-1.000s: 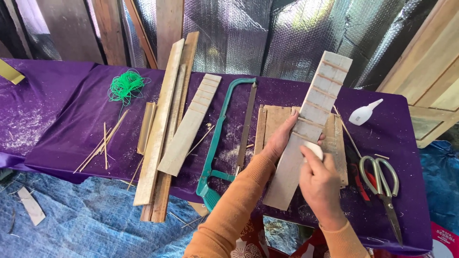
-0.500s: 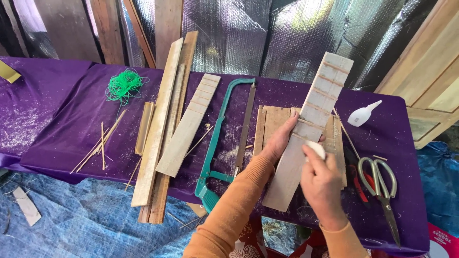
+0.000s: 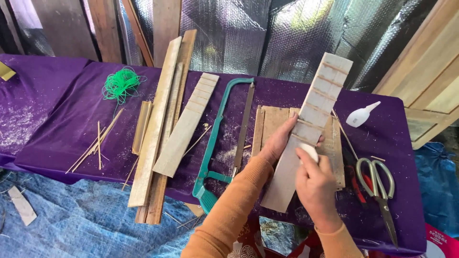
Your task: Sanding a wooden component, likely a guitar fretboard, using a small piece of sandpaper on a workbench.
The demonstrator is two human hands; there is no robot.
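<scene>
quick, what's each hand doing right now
Left hand: fingers flat on the slotted wooden board, steadying it.
Right hand: closed on a small white piece, pressed against the board.

table cloth [image 3: 57, 119]: purple, dusted pale | hacksaw [image 3: 215, 148]: teal frame | cord bundle [image 3: 122, 85]: bright green | slat [image 3: 311, 124]: pale wood, brown cross-lines | glue bottle [image 3: 361, 116]: white | scissors [image 3: 380, 184]: grey handles | sleeves: orange | tarp [image 3: 62, 224]: blue | wall [image 3: 248, 33]: silver foil

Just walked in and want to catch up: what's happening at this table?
A person's left hand steadies a long notched wooden strip on the purple-covered table. The right hand presses a small white piece against it. A green hacksaw, scissors and a glue bottle lie nearby.
</scene>
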